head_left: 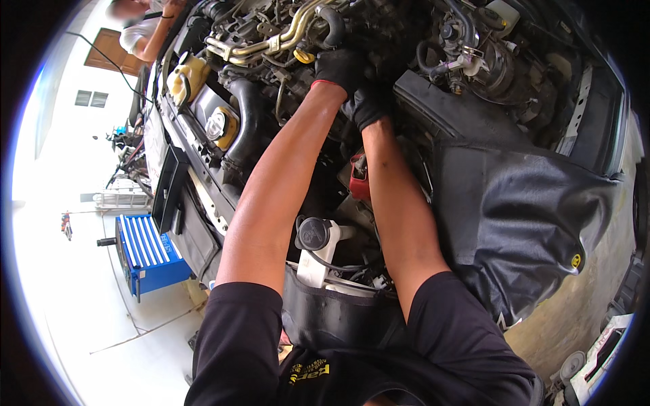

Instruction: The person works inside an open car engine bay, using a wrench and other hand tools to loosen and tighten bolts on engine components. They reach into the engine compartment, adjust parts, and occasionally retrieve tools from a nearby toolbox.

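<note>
Both my arms reach deep into a car's engine bay. My left hand (338,70), in a black glove with a red cuff edge, is down beside the engine, close to a yellow dipstick handle (304,56) and a bent black hose (332,27). Right beside and just below it is my right hand (369,105), also black-gloved. The fingers of both hands are lost in shadow among dark parts, so whatever they touch or hold is hidden. Gold-coloured metal pipes (288,35) run across the engine above my left hand.
A black fender cover (521,210) drapes the right side. Near me stands a white reservoir with a black cap (313,233); a red battery terminal cover (359,177) lies under my right forearm. A black tray (169,189) rests on the left edge. Beyond are a blue tool cabinet (152,254) and another person (143,34).
</note>
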`<control>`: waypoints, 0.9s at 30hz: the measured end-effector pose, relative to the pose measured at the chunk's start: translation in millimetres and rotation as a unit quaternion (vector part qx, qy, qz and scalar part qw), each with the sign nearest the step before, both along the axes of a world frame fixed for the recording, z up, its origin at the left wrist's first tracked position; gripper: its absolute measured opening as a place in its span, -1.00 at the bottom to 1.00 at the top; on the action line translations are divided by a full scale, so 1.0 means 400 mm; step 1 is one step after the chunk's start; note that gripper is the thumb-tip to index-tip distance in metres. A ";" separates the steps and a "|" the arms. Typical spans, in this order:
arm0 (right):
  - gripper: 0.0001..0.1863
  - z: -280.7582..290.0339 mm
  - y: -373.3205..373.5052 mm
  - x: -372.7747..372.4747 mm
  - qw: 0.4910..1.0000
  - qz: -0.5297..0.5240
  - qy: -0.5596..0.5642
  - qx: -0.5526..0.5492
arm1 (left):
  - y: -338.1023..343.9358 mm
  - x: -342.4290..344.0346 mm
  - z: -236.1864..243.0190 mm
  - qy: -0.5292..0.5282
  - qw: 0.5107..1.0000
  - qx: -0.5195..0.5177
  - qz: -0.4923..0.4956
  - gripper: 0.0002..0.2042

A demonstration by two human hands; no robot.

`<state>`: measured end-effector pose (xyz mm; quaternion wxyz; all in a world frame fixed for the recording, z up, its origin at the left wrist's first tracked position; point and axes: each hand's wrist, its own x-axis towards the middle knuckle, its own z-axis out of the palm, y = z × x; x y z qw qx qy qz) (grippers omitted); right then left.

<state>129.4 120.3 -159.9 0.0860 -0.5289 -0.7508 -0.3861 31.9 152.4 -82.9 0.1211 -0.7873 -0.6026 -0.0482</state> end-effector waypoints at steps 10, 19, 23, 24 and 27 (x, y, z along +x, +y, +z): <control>-0.37 -0.158 0.086 -0.078 0.775 0.232 0.554 -0.197 | 0.005 0.013 0.027 0.018 0.995 -0.095 -0.009 -0.74; -0.43 -0.106 0.072 -0.039 0.518 0.326 0.731 -0.302 | 0.021 0.019 0.022 0.028 0.997 -0.065 -0.004 -0.74; -0.50 -0.103 0.055 -0.041 0.558 0.323 0.724 -0.246 | 0.026 0.014 0.004 0.034 0.998 -0.056 -0.019 -0.74; -0.51 -0.083 0.037 -0.033 0.622 0.288 0.682 -0.255 | 0.015 0.015 0.009 0.025 0.998 -0.058 -0.022 -0.74; -0.55 -0.008 -0.013 -0.022 0.761 0.174 0.554 -0.290 | -0.006 -0.008 0.024 -0.002 0.997 -0.064 -0.049 -0.75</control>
